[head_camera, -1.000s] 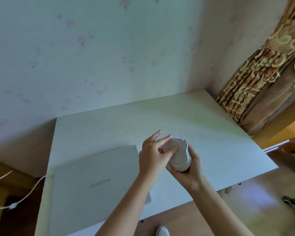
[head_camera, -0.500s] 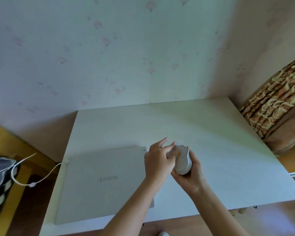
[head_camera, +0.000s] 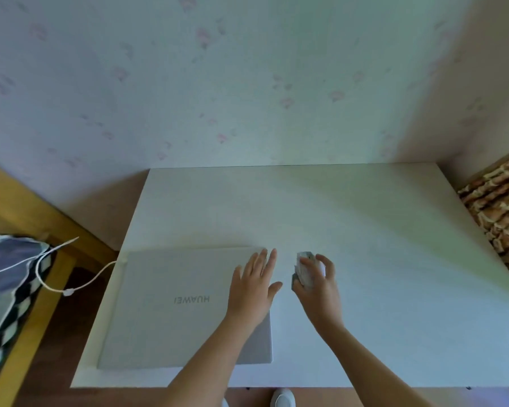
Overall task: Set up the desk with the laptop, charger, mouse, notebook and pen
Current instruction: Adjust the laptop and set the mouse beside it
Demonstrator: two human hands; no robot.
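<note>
A: Right hand (head_camera: 318,284) is curled over the mouse (head_camera: 307,270), fingers draped across its top and far end, low over the desk (head_camera: 365,230) just right of the laptop (head_camera: 174,304). I can't tell whether the mouse is touching the surface.

B: And the left hand (head_camera: 254,284)?

A: Fingers spread and straight, over the laptop's far right corner, holding nothing. It may be resting on the lid; hard to say.

B: Laptop's shut, lying at the near left of the desk, logo upside down to us.

A: A white cable (head_camera: 80,284) runs off its left edge and hangs out beside the desk, toward a checked bag (head_camera: 6,289) on the left. Probably the charger lead.

B: What can go wrong from here?

A: Two things, I'd say. The mouse is blurred and close to the laptop's right edge. Set it down too tight there and it gets knocked when the lid is opened.

B: And the second?

A: That cable. It loops in the air off the desk's left side. Slide the laptop right, or catch the loop with a leg, and the plug may pull loose.

B: Notebook and pen?

A: Not in view. Mouse placement looks like the step in hand, with those to follow.
</note>
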